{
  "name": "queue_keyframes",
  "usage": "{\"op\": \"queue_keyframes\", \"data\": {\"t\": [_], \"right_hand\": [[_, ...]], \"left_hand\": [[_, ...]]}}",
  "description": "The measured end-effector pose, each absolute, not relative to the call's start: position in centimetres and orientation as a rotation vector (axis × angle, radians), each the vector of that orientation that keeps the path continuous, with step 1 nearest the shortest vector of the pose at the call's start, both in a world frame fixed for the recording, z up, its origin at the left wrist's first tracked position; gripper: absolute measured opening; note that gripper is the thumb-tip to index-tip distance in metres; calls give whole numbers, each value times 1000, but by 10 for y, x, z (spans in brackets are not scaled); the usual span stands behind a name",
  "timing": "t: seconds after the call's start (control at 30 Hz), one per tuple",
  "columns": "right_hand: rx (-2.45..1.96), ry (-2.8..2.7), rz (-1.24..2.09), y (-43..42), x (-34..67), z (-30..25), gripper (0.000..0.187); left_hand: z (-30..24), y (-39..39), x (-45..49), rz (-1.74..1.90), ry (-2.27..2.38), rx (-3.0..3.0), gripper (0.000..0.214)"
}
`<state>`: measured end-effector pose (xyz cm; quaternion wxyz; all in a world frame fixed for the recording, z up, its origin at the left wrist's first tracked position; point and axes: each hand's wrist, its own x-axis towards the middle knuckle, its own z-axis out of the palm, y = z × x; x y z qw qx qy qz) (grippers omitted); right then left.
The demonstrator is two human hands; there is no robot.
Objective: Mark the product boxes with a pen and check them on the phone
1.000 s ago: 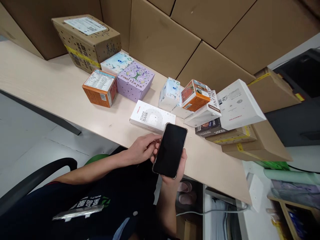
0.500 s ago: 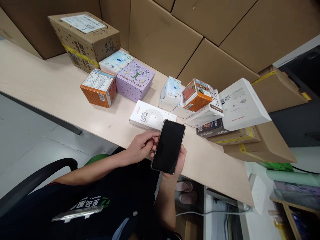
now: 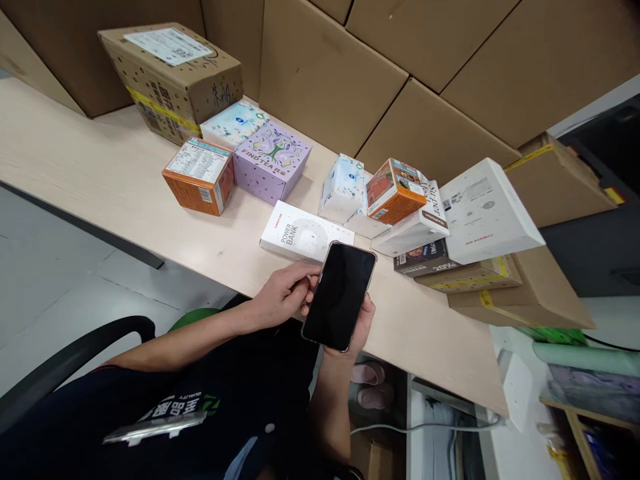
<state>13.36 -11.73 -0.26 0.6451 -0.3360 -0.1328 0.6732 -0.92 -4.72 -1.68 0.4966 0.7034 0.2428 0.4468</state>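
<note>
A smartphone [image 3: 340, 297] with a dark screen is tilted above the front edge of the table. My right hand [image 3: 364, 323] is wrapped round it from behind and below, with the thumb side along its right edge. At the phone's left edge, my left hand [image 3: 283, 293] is closed, its fingers bent and pressed against that edge; some fingertips there are partly hidden. Just behind the phone lies a white power bank box [image 3: 300, 232], partly covered by the phone's top end.
On the table [image 3: 210, 243] stand a purple tea box [image 3: 273, 163], an orange box [image 3: 199, 177], a taped carton [image 3: 170, 80] and a tissue pack [image 3: 343, 187]. Stacked boxes with a white box [image 3: 487, 213] on top are at right. Large cartons [image 3: 330, 73] line the back.
The phone's top end has swung slightly to the right, together with my right hand. My left hand stays at its left edge. The boxes have not moved on the table.
</note>
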Motion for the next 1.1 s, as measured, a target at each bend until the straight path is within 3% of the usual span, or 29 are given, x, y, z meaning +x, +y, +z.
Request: {"op": "queue_keyframes", "data": {"t": [0.4,0.83,1.1], "right_hand": [[-735,-334,1495,-117,131,-5,65],[-716,-305,1510,-118,131,1,57],[-862,-335,1383,-137,142,10,68]], "left_hand": [[-19,-46,-9,1132,595,1779,41],[-19,-47,-8,1143,614,1788,48],[-23,-46,-9,1190,592,1908,44]]}}
